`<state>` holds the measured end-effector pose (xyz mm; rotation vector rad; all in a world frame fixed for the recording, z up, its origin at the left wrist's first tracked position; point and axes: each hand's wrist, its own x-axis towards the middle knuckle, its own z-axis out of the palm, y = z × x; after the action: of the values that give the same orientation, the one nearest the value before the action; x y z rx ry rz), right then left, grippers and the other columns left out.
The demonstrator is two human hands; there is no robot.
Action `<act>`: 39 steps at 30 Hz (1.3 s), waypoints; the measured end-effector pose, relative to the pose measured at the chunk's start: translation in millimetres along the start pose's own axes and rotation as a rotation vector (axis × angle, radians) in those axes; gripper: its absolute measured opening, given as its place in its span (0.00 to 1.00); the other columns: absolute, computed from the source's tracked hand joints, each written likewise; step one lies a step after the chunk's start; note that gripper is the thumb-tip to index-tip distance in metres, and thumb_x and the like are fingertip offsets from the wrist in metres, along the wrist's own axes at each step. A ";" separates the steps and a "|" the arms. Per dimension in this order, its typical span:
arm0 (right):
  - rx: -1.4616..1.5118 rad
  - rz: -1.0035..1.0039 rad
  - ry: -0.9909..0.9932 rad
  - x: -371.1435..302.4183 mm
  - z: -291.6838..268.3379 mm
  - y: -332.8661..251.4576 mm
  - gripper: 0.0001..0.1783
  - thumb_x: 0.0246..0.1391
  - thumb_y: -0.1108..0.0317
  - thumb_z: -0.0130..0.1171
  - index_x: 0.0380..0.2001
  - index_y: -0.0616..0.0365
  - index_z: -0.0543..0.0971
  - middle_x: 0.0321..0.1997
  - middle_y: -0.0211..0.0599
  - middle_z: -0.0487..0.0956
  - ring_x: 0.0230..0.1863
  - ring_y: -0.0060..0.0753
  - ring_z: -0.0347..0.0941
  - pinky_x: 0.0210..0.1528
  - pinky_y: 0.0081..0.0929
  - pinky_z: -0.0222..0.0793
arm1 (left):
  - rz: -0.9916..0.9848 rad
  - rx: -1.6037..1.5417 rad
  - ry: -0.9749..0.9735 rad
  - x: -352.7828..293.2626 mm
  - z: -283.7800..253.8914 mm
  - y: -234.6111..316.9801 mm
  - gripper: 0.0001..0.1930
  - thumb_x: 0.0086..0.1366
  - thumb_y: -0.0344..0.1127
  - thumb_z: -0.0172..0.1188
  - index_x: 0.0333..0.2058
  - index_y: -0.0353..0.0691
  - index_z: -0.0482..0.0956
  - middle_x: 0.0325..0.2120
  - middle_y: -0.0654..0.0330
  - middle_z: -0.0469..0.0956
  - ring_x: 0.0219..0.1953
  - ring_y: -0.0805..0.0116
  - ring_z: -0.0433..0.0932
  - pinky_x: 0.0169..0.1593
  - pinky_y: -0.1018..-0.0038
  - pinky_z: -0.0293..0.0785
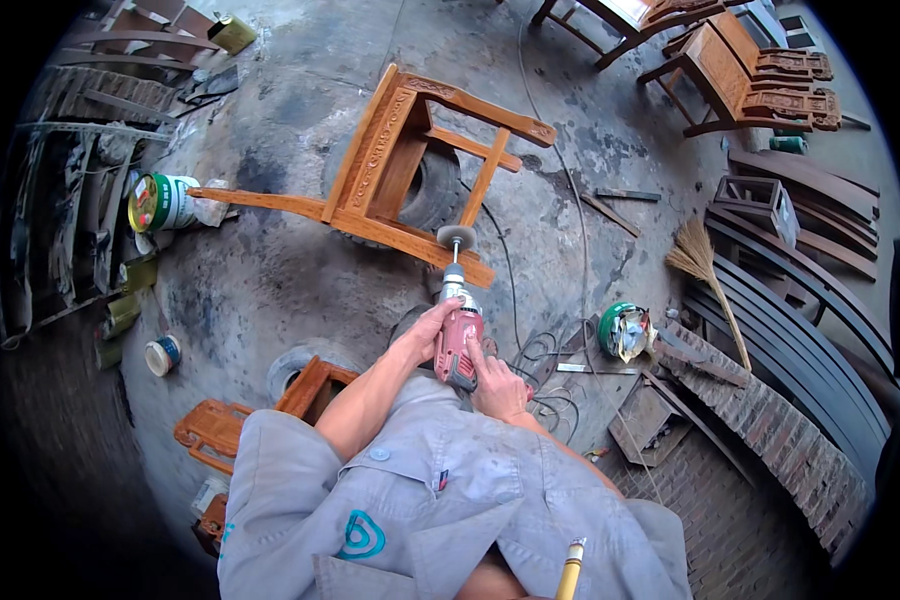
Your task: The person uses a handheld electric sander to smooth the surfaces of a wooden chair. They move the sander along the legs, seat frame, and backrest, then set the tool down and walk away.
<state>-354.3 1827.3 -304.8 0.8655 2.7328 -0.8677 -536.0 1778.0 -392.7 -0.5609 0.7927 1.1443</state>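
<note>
here, in a furniture workshop yard, you stand over a carved wooden chair frame that lies tipped on its side on an old tyre on the concrete floor. both of your hands close around a red power drill: your left hand wraps the left side of the body, its grip closed round the housing, and your right hand grips the rear of the tool from the right, fingers curled tight about it. the drill points away from you, and the round sanding wheel on its shaft touches the lower rail of the frame, near the rail's right end. a thin cable trails across the floor to the right of the frame. to your left, a white and green paint can lies on its side near the end of a long curved chair leg, and a smaller tin stands nearer to you. to your right, a green bucket sits beside a straw broom, next to stacked dark curved boards. finished carved chairs stand at the upper right. more carved wooden parts lie by your left leg.
</note>
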 end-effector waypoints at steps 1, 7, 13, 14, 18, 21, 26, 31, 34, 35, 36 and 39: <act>0.002 0.013 -0.004 0.4 -0.9 -1.2 0.50 0.33 0.76 0.60 0.67 0.49 0.61 0.32 0.36 0.75 0.35 0.41 0.76 0.33 0.36 0.75 | -0.003 0.012 0.005 -2.4 4.2 2.2 0.20 0.63 0.49 0.61 0.45 0.39 0.72 0.35 0.56 0.81 0.34 0.63 0.82 0.41 0.64 0.82; 0.038 0.006 -0.004 2.9 -3.3 -3.1 0.49 0.33 0.76 0.60 0.67 0.49 0.62 0.29 0.34 0.73 0.34 0.38 0.75 0.31 0.37 0.74 | -0.008 0.017 0.073 -5.1 5.8 3.2 0.20 0.62 0.49 0.61 0.45 0.40 0.73 0.34 0.57 0.80 0.35 0.65 0.82 0.41 0.65 0.82; 0.084 -0.037 0.042 30.8 -13.1 0.6 0.48 0.33 0.76 0.60 0.66 0.50 0.64 0.28 0.33 0.73 0.33 0.37 0.75 0.31 0.37 0.73 | 0.093 -0.020 0.060 1.0 0.4 22.4 0.21 0.61 0.46 0.64 0.46 0.41 0.71 0.36 0.58 0.78 0.38 0.66 0.80 0.42 0.66 0.81; 0.089 -0.043 0.069 39.0 -14.1 5.1 0.48 0.33 0.76 0.61 0.66 0.50 0.64 0.28 0.33 0.73 0.33 0.37 0.75 0.31 0.37 0.73 | 0.113 0.012 0.056 5.1 6.0 29.8 0.20 0.62 0.46 0.63 0.46 0.41 0.72 0.36 0.58 0.78 0.38 0.66 0.80 0.43 0.66 0.81; 0.088 -0.001 0.178 74.1 -31.3 28.1 0.50 0.32 0.76 0.62 0.67 0.50 0.63 0.29 0.36 0.74 0.33 0.40 0.76 0.33 0.39 0.74 | 0.187 0.130 -0.009 37.2 48.3 68.8 0.17 0.64 0.46 0.60 0.43 0.40 0.73 0.34 0.59 0.79 0.36 0.68 0.81 0.42 0.67 0.81; 0.093 0.041 0.260 103.1 -49.2 59.8 0.54 0.30 0.77 0.63 0.68 0.49 0.61 0.30 0.39 0.77 0.33 0.44 0.77 0.35 0.41 0.74 | 0.201 0.212 -0.006 60.2 106.2 101.1 0.12 0.65 0.43 0.61 0.37 0.43 0.72 0.29 0.64 0.76 0.32 0.72 0.79 0.37 0.70 0.81; 0.137 0.059 0.351 146.0 -70.6 111.2 0.53 0.38 0.66 0.70 0.70 0.46 0.57 0.32 0.40 0.79 0.34 0.46 0.78 0.35 0.41 0.74 | 0.222 0.274 -0.030 121.9 153.6 133.0 0.17 0.62 0.44 0.64 0.42 0.40 0.72 0.32 0.59 0.79 0.33 0.67 0.81 0.38 0.68 0.82; 0.099 0.102 0.364 172.0 -74.3 141.1 0.53 0.39 0.64 0.70 0.69 0.46 0.57 0.31 0.39 0.78 0.33 0.44 0.78 0.33 0.40 0.74 | 0.143 0.285 -0.041 179.0 160.0 149.3 0.22 0.61 0.48 0.64 0.45 0.38 0.72 0.33 0.55 0.81 0.33 0.63 0.82 0.39 0.65 0.82; 0.081 0.107 0.352 176.4 -77.5 146.6 0.54 0.34 0.72 0.66 0.69 0.47 0.58 0.29 0.36 0.75 0.33 0.42 0.77 0.32 0.39 0.76 | 0.078 0.273 -0.033 195.4 158.2 151.6 0.22 0.61 0.49 0.63 0.45 0.38 0.72 0.33 0.55 0.81 0.33 0.63 0.82 0.40 0.64 0.82; 0.061 0.109 0.346 176.7 -72.6 150.5 0.54 0.33 0.73 0.65 0.69 0.47 0.58 0.29 0.35 0.75 0.33 0.42 0.76 0.32 0.39 0.76 | 0.078 0.270 -0.029 196.8 157.4 150.7 0.22 0.61 0.49 0.63 0.44 0.38 0.72 0.33 0.54 0.81 0.33 0.62 0.82 0.40 0.63 0.82; 0.041 0.109 0.340 177.6 -69.2 153.4 0.53 0.33 0.74 0.64 0.69 0.47 0.58 0.29 0.35 0.74 0.32 0.42 0.76 0.32 0.39 0.76 | 0.078 0.255 -0.026 197.2 155.5 151.5 0.22 0.61 0.49 0.63 0.44 0.38 0.72 0.33 0.54 0.81 0.33 0.62 0.82 0.41 0.63 0.82; 0.054 0.089 0.326 179.5 -64.6 154.6 0.53 0.32 0.76 0.62 0.69 0.47 0.59 0.29 0.35 0.74 0.32 0.42 0.76 0.32 0.39 0.76 | 0.064 0.199 -0.004 180.5 162.4 152.7 0.18 0.62 0.46 0.63 0.43 0.41 0.71 0.30 0.60 0.79 0.30 0.68 0.81 0.35 0.68 0.81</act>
<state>-412.2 2053.7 -380.2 1.2273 2.9223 -0.8535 -601.5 2053.8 -436.2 -0.3695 0.9148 1.1099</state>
